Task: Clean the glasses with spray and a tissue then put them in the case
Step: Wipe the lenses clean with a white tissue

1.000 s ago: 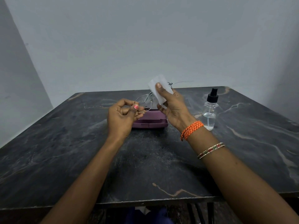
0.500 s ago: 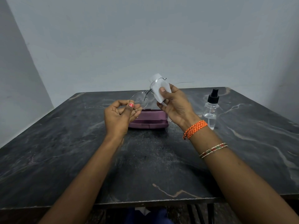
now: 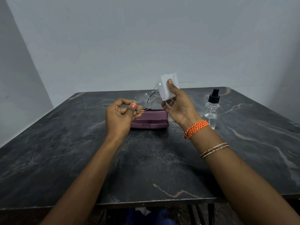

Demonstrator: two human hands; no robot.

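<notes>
Thin wire-framed glasses (image 3: 142,101) hang in the air above the closed purple case (image 3: 150,121). My left hand (image 3: 121,118) pinches the rim of the left lens between thumb and fingers. My right hand (image 3: 179,105) holds a folded white tissue (image 3: 168,87) pressed around the right lens, thumb on top. One temple arm sticks out to the right behind the tissue. The clear spray bottle (image 3: 211,109) with a black pump top stands upright on the table to the right of my right hand.
A dark marble-patterned table (image 3: 65,151) carries everything, with a plain grey wall behind it. The case lies at the table's middle, just beyond my hands. Table legs and blue cloth show below the near edge.
My right hand and the tissue have risen and tilted up with the right lens. The glasses have swung so the right side sits higher; my left hand shifted slightly left.
</notes>
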